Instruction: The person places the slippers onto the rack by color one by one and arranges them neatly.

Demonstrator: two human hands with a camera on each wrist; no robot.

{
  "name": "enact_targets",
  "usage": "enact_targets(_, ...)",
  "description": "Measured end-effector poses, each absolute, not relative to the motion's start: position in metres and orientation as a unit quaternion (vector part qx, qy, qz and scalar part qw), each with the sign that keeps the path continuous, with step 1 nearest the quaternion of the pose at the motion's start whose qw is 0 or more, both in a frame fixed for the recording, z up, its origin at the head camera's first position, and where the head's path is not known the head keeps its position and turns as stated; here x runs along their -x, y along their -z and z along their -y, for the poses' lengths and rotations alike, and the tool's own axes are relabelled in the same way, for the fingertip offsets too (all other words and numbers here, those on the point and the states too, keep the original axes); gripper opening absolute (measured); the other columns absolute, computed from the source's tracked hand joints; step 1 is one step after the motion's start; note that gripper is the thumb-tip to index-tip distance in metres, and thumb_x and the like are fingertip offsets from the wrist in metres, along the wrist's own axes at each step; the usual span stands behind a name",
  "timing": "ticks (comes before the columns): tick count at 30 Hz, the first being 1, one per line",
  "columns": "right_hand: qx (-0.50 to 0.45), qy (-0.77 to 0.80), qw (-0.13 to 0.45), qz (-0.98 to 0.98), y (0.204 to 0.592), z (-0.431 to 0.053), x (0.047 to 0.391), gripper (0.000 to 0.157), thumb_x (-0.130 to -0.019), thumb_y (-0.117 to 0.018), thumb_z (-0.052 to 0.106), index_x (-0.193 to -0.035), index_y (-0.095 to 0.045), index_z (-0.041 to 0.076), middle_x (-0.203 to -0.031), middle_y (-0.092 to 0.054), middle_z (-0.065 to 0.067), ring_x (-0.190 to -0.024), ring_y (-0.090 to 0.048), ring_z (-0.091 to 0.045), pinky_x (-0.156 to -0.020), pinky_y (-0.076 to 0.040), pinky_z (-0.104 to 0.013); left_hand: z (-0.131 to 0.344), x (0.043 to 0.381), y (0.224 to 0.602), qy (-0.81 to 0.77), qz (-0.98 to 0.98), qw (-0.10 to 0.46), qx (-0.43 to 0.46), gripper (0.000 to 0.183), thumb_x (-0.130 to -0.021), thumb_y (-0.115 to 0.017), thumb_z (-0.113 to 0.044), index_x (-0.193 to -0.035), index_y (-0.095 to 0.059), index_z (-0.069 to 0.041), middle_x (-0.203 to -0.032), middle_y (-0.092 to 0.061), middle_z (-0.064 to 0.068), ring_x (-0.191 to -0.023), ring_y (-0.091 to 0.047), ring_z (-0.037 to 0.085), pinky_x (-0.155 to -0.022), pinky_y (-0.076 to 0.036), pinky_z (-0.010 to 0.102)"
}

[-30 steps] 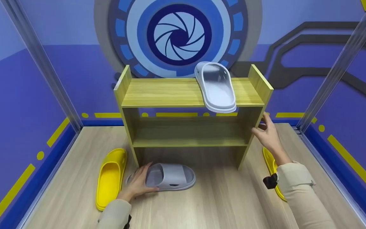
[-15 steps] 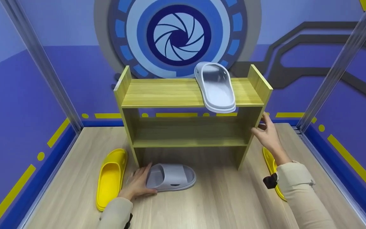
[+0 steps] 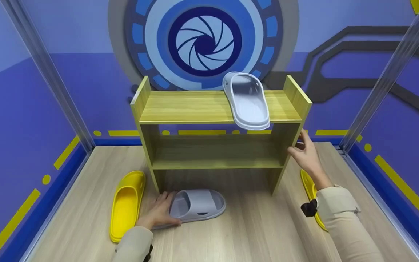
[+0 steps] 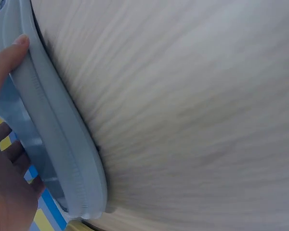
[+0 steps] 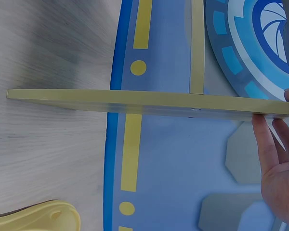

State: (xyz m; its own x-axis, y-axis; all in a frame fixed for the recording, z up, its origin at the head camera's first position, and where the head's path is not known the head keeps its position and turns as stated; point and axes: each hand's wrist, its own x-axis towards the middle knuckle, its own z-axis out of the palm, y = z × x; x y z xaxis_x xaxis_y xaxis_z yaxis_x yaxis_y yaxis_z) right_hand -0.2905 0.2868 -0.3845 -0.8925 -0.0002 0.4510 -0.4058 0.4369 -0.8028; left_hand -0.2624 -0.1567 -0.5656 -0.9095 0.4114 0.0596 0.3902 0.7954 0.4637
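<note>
A grey slipper [image 3: 206,203] sits on the floorboard in front of the wooden shelf [image 3: 187,107]. My left hand [image 3: 158,213] grips its heel half, thumb along the near side and fingers across the far side. In the left wrist view, the thumb presses the side of the slipper [image 4: 62,130], which stays close over the wood surface. My right hand [image 3: 306,154] pinches the front edge of the shelf's right side panel [image 5: 149,100], thumb on one face and fingertips on the other. Another grey slipper [image 3: 249,103] lies on the top shelf, its end jutting past the front edge.
One yellow slipper [image 3: 126,207] lies left of my left hand. A second yellow slipper [image 3: 308,183] is partly hidden under my right forearm. Blue printed walls [image 3: 86,87] with metal corner posts [image 3: 384,72] enclose the wooden surface [image 3: 249,233].
The lower grey slipper has turned slightly, its heel end swinging toward me with my left hand. My right hand stays on the shelf's side panel.
</note>
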Motion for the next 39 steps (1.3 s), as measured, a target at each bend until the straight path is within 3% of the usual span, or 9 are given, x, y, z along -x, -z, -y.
enact_targets(8,-0.125,-0.522,0.193,0.821,0.388,-0.29,0.294,0.062,-0.077,-0.056,-0.005,-0.133,-0.031,0.002,-0.114,-0.045,-0.025,-0.096,-0.05,-0.041,-0.068,-0.042,-0.015,0.155,0.263,0.562,-0.244,-0.941,0.026,-0.232,0.097,-0.056,-0.078,-0.043,-0.128,-0.033,0.002,-0.125,-0.038,0.023,-0.115,-0.033,0.039,-0.093,-0.024,0.052)
enact_targets(18,-0.121,-0.511,0.195,0.828,0.406,-0.303,0.309,0.062,-0.08,-0.058,0.001,-0.135,-0.031,0.009,-0.117,-0.045,-0.02,-0.098,-0.05,-0.036,-0.071,-0.044,-0.019,0.147,0.261,0.548,-0.226,-0.936,0.002,-0.271,0.092,-0.054,-0.076,-0.049,-0.126,-0.037,-0.006,-0.122,-0.045,0.016,-0.113,-0.037,0.038,-0.09,-0.022,0.058)
enact_targets(24,-0.113,-0.518,0.186,0.828,0.389,-0.291,0.295,0.062,-0.078,-0.056,-0.003,-0.134,-0.03,0.003,-0.12,-0.043,-0.024,-0.1,-0.049,-0.039,-0.076,-0.045,-0.034,0.141,0.259,0.531,-0.223,-0.929,0.002,-0.297,0.09,-0.054,-0.077,-0.048,-0.125,-0.038,-0.009,-0.121,-0.046,0.013,-0.112,-0.038,0.038,-0.091,-0.023,0.057)
enact_targets(30,-0.112,-0.518,0.184,0.828,0.383,-0.286,0.289,0.063,-0.078,-0.056,-0.004,-0.134,-0.029,0.001,-0.119,-0.043,-0.025,-0.1,-0.048,-0.04,-0.081,-0.04,-0.049,0.136,0.258,0.515,-0.202,-0.92,-0.016,-0.335,0.091,-0.053,-0.076,-0.05,-0.125,-0.039,-0.009,-0.118,-0.048,0.006,-0.106,-0.042,0.026,-0.087,-0.029,0.048)
enact_targets(39,-0.112,-0.518,0.182,0.828,0.383,-0.285,0.289,0.062,-0.078,-0.056,-0.004,-0.134,-0.029,0.002,-0.118,-0.043,-0.025,-0.1,-0.048,-0.04,-0.081,-0.04,-0.051,0.124,0.254,0.488,-0.19,-0.909,-0.01,-0.37,0.093,-0.054,-0.075,-0.053,-0.128,-0.037,-0.012,-0.12,-0.047,0.002,-0.107,-0.042,0.023,-0.088,-0.028,0.045)
